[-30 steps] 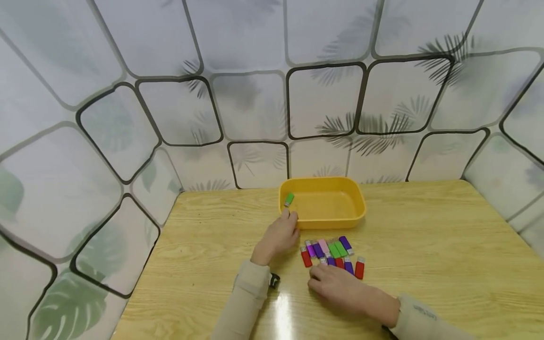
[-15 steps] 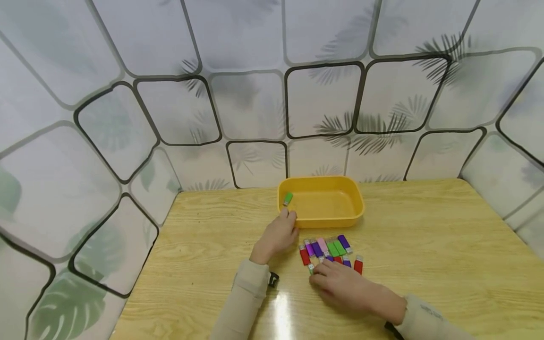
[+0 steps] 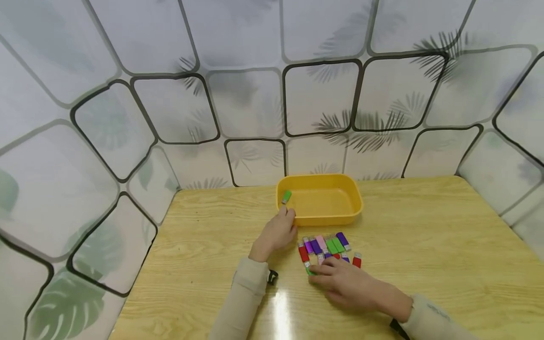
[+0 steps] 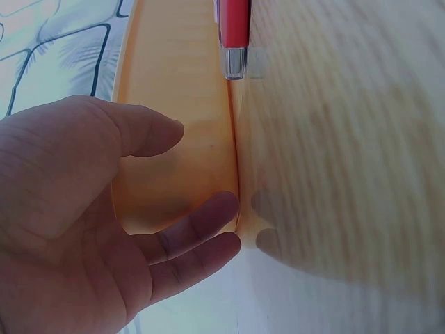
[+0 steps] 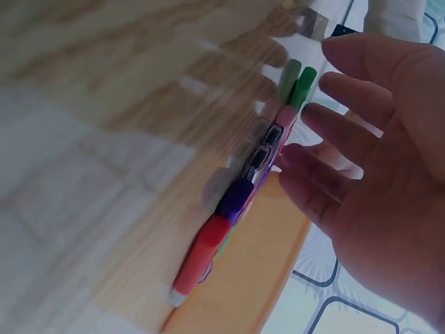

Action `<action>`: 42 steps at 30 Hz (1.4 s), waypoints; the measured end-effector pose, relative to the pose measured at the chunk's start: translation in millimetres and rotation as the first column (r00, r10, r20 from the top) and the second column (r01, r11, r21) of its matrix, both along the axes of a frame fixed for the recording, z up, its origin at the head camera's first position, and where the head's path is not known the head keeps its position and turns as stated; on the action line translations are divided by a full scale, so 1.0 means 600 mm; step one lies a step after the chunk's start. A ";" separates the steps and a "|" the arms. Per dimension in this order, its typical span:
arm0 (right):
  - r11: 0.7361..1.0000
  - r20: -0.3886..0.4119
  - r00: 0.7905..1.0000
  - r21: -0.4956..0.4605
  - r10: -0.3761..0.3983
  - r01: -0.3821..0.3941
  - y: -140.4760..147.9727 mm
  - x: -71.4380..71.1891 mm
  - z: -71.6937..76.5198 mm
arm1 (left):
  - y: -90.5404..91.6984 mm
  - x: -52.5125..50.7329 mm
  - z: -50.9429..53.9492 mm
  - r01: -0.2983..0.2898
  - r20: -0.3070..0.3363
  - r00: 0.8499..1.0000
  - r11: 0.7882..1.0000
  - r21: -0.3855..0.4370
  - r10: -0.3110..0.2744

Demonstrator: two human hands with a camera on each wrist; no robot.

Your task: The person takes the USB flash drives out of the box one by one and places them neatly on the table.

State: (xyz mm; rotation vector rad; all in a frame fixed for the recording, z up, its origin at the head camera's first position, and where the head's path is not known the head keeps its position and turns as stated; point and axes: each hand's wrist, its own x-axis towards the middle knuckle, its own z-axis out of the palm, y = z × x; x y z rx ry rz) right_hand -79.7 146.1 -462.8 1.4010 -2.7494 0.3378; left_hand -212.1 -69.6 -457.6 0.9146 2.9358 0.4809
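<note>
In the head view my left hand [image 3: 277,235] rests at the front left corner of a yellow tray [image 3: 327,220]. Its thumb and fingers lie loosely by the tray's wall [image 4: 174,83] in the left wrist view. Inside the tray, just beyond these fingertips, is a green USB stick [image 3: 286,196]. My right hand [image 3: 348,284] lies low over the table, its fingertips at another green USB stick [image 3: 310,270], which is partly covered. Beyond this hand, several USB sticks lie in two rows, among them a red one [image 3: 303,254], a pink one [image 3: 320,242] and a purple one [image 3: 342,240].
The wooden table [image 3: 212,226] carries everything. A patterned wall covering [image 3: 255,108] rises behind the tray and along both sides. A red USB stick [image 3: 357,260] ends the near row on the right, partly hidden by the right hand.
The right hand has shifted slightly; the green stick at its fingertips has come into view and now sits end to end with the leftmost red one. My left hand stays at the tray.
</note>
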 end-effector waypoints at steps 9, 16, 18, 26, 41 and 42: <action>0.975 0.061 0.973 0.008 -0.222 0.222 0.021 0.012 0.018 | 0.001 0.003 -0.001 0.015 0.014 1.000 1.000 0.001 -0.015; 0.854 0.154 0.841 0.112 -0.519 0.507 0.067 0.010 0.033 | -0.004 0.000 0.006 -0.008 0.002 1.000 1.000 0.022 0.008; 0.861 0.189 0.841 0.103 -0.508 0.497 0.073 0.008 0.028 | -0.005 -0.001 0.006 -0.006 0.004 1.000 1.000 0.013 0.005; 0.898 0.158 0.886 0.014 -0.435 0.439 0.071 -0.007 0.013 | -0.004 -0.001 -0.001 0.020 -0.011 1.000 0.999 0.035 -0.020; 0.913 0.246 0.883 0.022 -0.401 0.408 0.071 -0.030 0.027 | -0.001 -0.002 -0.002 0.003 -0.008 1.000 1.000 0.009 -0.003; 0.912 0.247 0.882 0.023 -0.402 0.409 0.071 -0.033 0.031 | -0.001 -0.002 -0.003 0.002 -0.008 1.000 1.000 0.007 -0.002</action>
